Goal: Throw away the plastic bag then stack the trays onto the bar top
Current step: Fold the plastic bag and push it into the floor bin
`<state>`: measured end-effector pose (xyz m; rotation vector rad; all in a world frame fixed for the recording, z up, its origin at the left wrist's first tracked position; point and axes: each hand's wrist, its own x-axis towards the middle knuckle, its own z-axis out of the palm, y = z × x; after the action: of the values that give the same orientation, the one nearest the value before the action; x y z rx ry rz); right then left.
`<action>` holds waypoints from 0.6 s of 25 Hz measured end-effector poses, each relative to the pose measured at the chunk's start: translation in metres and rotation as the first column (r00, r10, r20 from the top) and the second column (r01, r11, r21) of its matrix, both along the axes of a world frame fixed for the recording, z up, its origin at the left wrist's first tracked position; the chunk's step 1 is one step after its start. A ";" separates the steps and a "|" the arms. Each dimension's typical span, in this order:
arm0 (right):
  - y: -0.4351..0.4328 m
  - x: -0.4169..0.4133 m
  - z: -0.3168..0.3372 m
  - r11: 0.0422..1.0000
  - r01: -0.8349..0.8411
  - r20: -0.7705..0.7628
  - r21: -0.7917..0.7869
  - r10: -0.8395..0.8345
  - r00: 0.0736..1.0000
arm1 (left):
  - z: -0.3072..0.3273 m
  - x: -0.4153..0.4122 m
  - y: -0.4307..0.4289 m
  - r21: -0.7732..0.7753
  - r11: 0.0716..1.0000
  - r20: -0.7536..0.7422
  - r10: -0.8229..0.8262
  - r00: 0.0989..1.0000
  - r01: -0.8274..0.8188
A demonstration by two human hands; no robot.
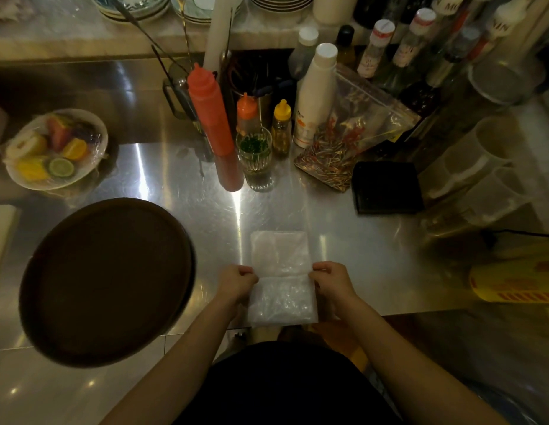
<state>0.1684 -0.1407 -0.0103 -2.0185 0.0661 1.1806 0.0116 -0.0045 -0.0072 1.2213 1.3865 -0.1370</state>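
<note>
A round dark brown tray (106,280) overhangs the front edge of the shiny steel bench (359,240) at left. Just right of it, the left hand (236,283) and right hand (331,282) pinch opposite edges of a folded clear plastic bag (280,277) at the bench's front edge.

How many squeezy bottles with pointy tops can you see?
3. A tall red one stands mid-counter, a small orange one is behind the glass, and a small yellow one is beside it. Others may be hidden.
</note>
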 end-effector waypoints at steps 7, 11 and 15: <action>0.004 0.007 0.027 0.986 0.095 -0.112 0.141 -0.079 0.991 | 0.008 -0.001 0.001 -0.113 0.977 0.115 0.195 0.974 -0.183; 0.005 0.017 0.045 0.970 0.101 -0.175 0.221 -0.062 0.983 | 0.023 0.000 0.000 -0.174 0.968 0.174 0.211 0.962 -0.180; 0.002 0.028 0.056 0.956 0.075 -0.244 0.283 -0.004 0.970 | 0.046 0.001 -0.004 -0.214 0.952 0.257 0.272 0.927 -0.220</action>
<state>0.1967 -0.1384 0.0459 -1.6060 0.0503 1.3223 0.0129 -0.0081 0.0392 0.8671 1.2329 0.0856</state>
